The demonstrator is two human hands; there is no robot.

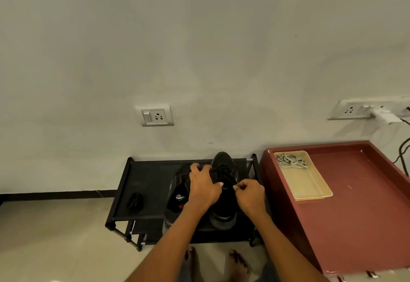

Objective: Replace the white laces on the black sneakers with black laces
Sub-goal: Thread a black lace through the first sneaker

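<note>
A person stands barefoot before a low black shoe rack (146, 184) set against a pale wall, working on a pair of black sneakers on its top shelf. The right sneaker (224, 195) points toward the wall, already threaded with a black lace (221, 174) that is hard to pick out against the dark upper. The left hand (205, 187) rests over that shoe's inner side, fingers spread and lightly bent, covering part of the second sneaker (178, 195), which lies just beside it with its printed insole showing. The right hand (250, 195) is curled, its fingertips pinching what appears to be a lace end near the shoe's collar; the two hands sit close together but do not touch. A small dark bundle (134, 201), too dim to identify, lies apart on the left of the shelf. To the right, a red-brown worktop (359, 210) with a raised rim carries a cream tray (310, 184) holding the coiled white laces (290, 159) at its far end. Two wall sockets are mounted above, a single one (154, 114) over the rack and a wider one (363, 109) with a white plug (385, 116) and dark cables at the right edge.
</note>
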